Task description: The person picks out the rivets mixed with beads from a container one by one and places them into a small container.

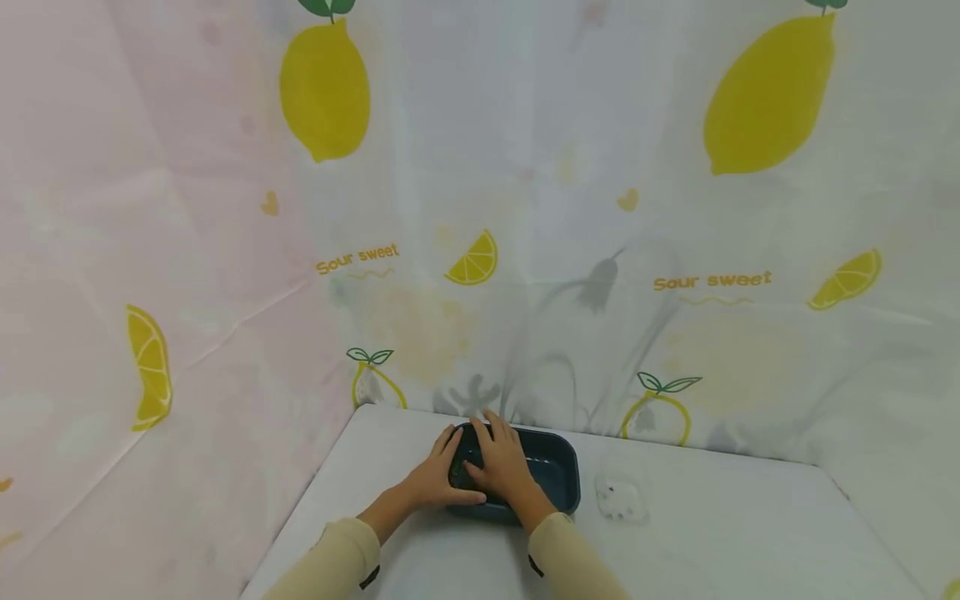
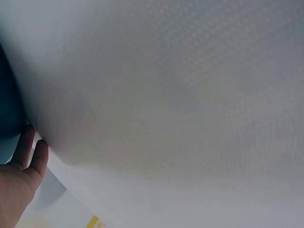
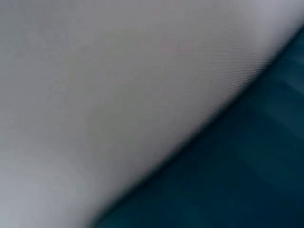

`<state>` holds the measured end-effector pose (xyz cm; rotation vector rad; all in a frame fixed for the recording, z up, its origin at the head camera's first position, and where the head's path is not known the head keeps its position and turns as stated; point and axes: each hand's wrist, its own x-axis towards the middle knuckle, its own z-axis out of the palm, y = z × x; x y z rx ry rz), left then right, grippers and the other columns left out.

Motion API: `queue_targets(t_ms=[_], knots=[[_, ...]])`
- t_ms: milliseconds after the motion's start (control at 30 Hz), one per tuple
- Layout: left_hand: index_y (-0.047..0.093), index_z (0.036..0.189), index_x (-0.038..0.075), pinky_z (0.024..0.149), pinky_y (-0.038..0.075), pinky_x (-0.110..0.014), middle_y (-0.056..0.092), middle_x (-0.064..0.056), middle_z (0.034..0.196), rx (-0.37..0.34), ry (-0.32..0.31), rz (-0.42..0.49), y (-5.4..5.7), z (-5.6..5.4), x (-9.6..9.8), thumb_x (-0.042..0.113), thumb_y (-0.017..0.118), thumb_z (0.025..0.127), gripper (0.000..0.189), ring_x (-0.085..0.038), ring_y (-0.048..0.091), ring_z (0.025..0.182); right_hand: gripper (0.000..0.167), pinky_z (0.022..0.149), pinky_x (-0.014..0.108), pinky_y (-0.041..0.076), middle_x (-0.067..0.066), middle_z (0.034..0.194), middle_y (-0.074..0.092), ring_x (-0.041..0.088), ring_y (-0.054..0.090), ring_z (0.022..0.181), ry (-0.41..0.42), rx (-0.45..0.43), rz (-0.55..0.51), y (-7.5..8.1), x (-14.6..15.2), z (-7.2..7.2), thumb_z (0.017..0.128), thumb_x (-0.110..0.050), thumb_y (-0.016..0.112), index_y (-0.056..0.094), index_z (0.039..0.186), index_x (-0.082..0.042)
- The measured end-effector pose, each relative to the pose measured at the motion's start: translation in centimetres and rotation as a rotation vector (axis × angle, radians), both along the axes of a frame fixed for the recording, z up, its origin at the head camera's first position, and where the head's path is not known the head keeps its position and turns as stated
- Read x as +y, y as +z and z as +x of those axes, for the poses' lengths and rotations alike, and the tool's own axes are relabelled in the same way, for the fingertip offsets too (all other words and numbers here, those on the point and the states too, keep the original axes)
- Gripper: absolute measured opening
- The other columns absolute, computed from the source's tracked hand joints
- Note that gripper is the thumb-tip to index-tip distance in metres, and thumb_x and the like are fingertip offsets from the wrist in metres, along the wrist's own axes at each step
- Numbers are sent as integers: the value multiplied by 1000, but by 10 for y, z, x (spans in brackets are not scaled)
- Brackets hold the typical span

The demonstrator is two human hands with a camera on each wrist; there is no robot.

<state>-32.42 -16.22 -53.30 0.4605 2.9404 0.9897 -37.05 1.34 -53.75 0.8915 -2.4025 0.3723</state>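
A dark blue rectangular tub (image 1: pixel 553 467) sits on the white table. At its left end is my left hand (image 1: pixel 433 482), fingers along the left side and thumb stretched across the front rim. The left wrist view shows two nearly straight fingers (image 2: pixel 23 149) touching the tub's outer wall (image 2: pixel 9 97). Over the left part of the tub lies my right hand (image 1: pixel 502 462), its fingers reaching to the back rim and its thumb pointing left over the inside. A small green patch (image 1: pixel 456 469) shows inside between the hands, too small to identify. The right wrist view is blurred and shows only the tub (image 3: pixel 237 171) beside a pale surface.
To the right of the tub lies a clear plastic piece (image 1: pixel 621 497) with small marks, hard to make out. The table (image 1: pixel 720 533) meets a lemon-printed cloth (image 1: pixel 540 333) at its back edge and on the left.
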Motion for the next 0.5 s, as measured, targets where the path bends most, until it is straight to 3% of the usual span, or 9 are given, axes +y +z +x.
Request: queue_targets(t_ms=[67,133,300,500], knots=[[12,159,4,102,45,-57,8,-22,164,-2,-2,0,0,1,1,63,78,74,122,-43,40,139,72,90,49,52,18,133,54,33,56,120,8,19,-32,-2,-1,-2,77,-39,84,54,135,-8],[12,159,4,101,46,-56,8,-22,164,-3,-6,-5,0,1,2,62,78,74,122,-42,42,138,62,84,45,55,16,124,58,31,61,110,10,-19,-58,-5,-3,-3,78,-36,84,58,127,-8],[12,159,6,97,47,-57,8,-20,165,1,18,-14,0,1,1,64,78,73,123,-41,47,134,37,78,37,56,7,104,63,23,65,92,17,-288,-109,-6,-9,-8,84,-27,80,64,111,-8],[12,160,9,100,45,-58,7,-19,166,-5,14,-10,-2,-1,-1,66,77,73,122,-41,42,138,28,75,38,54,9,94,67,24,64,85,52,-530,-203,-7,-15,-13,84,-15,78,69,106,-2]])
